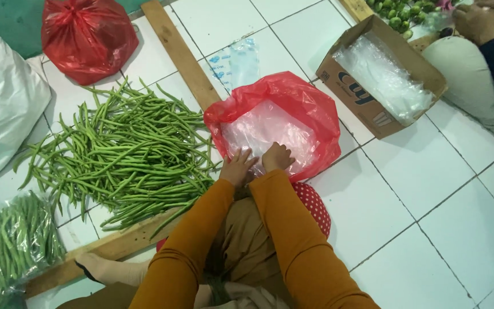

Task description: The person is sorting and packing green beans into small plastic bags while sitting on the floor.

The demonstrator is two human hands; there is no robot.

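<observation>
The white tiled floor (pixel 430 171) carries everything here. Largest on it is the loose heap of long green beans (pixel 127 154), spread at about 9 o'clock from the middle of the view, hemmed by two wooden planks: one plank (pixel 178 54) runs up toward 11 o'clock, the other plank (pixel 110 246) lies along the heap's lower edge. A big white sack (pixel 1 97) sits at the 9 o'clock edge. At 2 o'clock stands an open cardboard box (pixel 373 109) with clear plastic bags inside. At 11 o'clock rests a knotted red bag (pixel 87 34). At 8 o'clock lies a clear bag packed with beans (pixel 12 246). Another person sits at 2 o'clock near the corner, one hand (pixel 475 23) beside a pile of small green fruits (pixel 401 14).

At the centre lies the open red plastic bag (pixel 310 109), its mouth wide, holding a stack of clear plastic sheets (pixel 264 134). The person in orange sleeves reaches into its near edge. The left hand (pixel 237 167) lies with fingers spread on the clear plastic at the bag's rim. The right hand (pixel 277 157), just beside it and nearly touching, is curled with fingers bent down onto the same plastic; whether it pinches a sheet cannot be told. A small printed clear bag (pixel 235 63) lies at 12 o'clock, above the red one.
</observation>
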